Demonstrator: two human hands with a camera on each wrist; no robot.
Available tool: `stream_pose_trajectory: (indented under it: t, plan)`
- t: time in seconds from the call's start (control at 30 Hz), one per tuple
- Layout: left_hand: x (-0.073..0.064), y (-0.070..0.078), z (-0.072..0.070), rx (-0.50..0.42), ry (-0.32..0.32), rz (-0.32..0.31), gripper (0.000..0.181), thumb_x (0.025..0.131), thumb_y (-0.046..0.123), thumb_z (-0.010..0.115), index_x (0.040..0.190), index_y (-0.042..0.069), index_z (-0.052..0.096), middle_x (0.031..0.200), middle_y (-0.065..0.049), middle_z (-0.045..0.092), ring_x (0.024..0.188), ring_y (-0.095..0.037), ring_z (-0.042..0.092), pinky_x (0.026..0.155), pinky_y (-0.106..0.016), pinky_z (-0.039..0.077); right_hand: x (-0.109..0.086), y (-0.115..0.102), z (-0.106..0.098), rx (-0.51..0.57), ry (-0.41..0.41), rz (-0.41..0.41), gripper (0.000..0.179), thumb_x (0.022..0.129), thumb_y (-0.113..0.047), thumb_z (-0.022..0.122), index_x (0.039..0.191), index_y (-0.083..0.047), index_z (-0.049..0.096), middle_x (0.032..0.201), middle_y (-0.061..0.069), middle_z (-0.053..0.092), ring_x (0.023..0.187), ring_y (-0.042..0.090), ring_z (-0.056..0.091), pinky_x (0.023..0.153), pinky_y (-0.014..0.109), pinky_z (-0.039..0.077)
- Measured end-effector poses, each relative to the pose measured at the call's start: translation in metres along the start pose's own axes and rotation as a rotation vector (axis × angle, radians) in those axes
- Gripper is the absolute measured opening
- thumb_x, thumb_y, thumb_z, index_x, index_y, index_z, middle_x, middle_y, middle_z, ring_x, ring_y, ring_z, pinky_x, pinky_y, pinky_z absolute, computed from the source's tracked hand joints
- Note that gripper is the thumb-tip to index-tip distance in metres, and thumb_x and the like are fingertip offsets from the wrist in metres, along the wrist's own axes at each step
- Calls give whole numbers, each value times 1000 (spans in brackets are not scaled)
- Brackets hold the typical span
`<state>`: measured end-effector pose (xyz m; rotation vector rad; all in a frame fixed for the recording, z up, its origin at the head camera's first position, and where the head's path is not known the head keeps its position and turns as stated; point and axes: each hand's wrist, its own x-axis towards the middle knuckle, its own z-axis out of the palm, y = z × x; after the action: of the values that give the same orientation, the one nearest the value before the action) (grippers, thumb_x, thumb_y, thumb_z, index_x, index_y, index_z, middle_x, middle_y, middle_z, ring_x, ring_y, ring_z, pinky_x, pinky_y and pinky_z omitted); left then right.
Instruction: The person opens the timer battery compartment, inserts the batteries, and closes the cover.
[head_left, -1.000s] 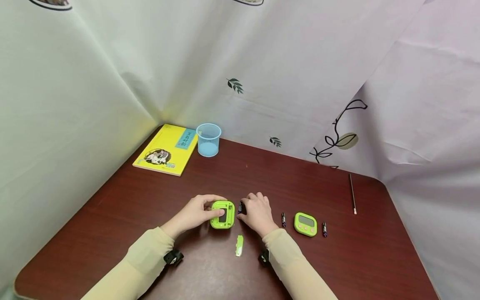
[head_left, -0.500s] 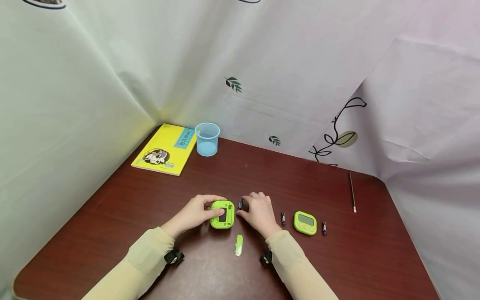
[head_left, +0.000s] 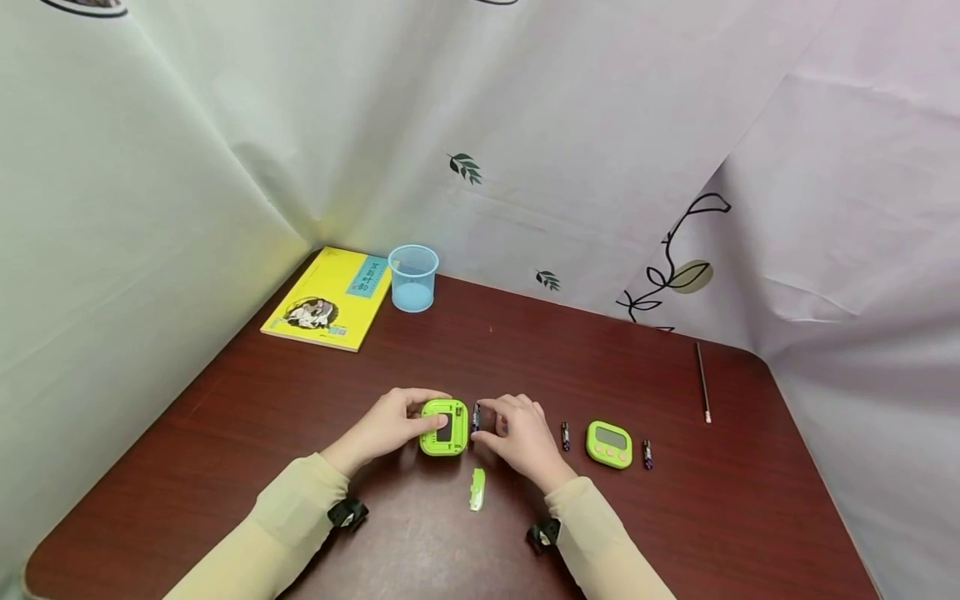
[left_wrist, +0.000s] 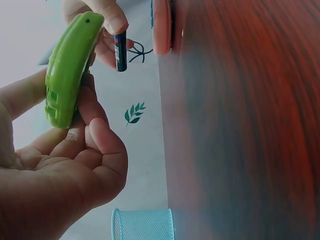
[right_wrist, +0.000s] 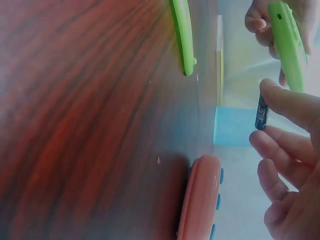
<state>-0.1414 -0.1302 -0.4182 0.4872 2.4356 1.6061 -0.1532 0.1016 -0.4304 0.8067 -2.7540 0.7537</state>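
Observation:
My left hand (head_left: pixel 393 425) grips a green digital timer (head_left: pixel 427 444), its back turned up and its battery compartment uncovered. Just right of the timer, my right hand (head_left: pixel 525 437) pinches a small dark battery (head_left: pixel 476 417) upright between thumb and index finger. The left wrist view has the battery (left_wrist: pixel 120 52) close beside the timer (left_wrist: pixel 70 70), with a gap between them. The right wrist view also shows the battery (right_wrist: pixel 261 114) between thumb and fingertip, below the timer (right_wrist: pixel 287 47). A green battery cover (head_left: pixel 477 490) lies on the table between the forearms.
Right of the hands lie a second green timer (head_left: pixel 609 444) and two batteries, one (head_left: pixel 566 437) on either side. A pencil (head_left: pixel 703 383) lies farther right. Behind are a yellow book (head_left: pixel 330 292) and blue mesh cup (head_left: pixel 412 287). A pink object (right_wrist: pixel 200 200) with blue buttons shows low in the right wrist view.
My right hand has turned and its fingers have straightened somewhat, so more of the pinched battery shows. The left hand and timer have stayed almost still.

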Motion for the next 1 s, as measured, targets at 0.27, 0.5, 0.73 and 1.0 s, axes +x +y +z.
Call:
stream_pose_trajectory:
  t: [0.27,0.5,0.73,1.0]
  plan:
    - [1,0,1,17,-20,14,41,88,21,67,122,-2,61,102,-12,69,76,-11,62,67,-25,48,-9,0,-4,127,-2,-49,42,76,-32,80,113,-15,69,94,-4,66,86,19,55,83,40,37]
    - [2,1,3,15,5,-27,40,88,22,68,121,0,63,104,-11,70,79,-11,64,68,-25,49,-14,-3,-7,145,38,-126,43,74,-31,81,111,-14,69,91,1,66,87,18,56,96,47,36]
    - [2,1,4,10,0,-16,40,88,21,68,121,-1,63,102,-11,70,79,-12,64,68,-25,49,-18,-6,-8,137,120,-229,43,72,-29,83,109,-14,70,79,-1,61,90,13,52,93,45,36]
    - [1,3,9,-35,-26,-32,40,89,21,67,121,-1,62,102,-12,69,81,-14,66,69,-24,50,-21,-11,-5,114,161,-309,42,70,-30,84,107,-14,70,79,-3,60,83,8,49,90,38,31]
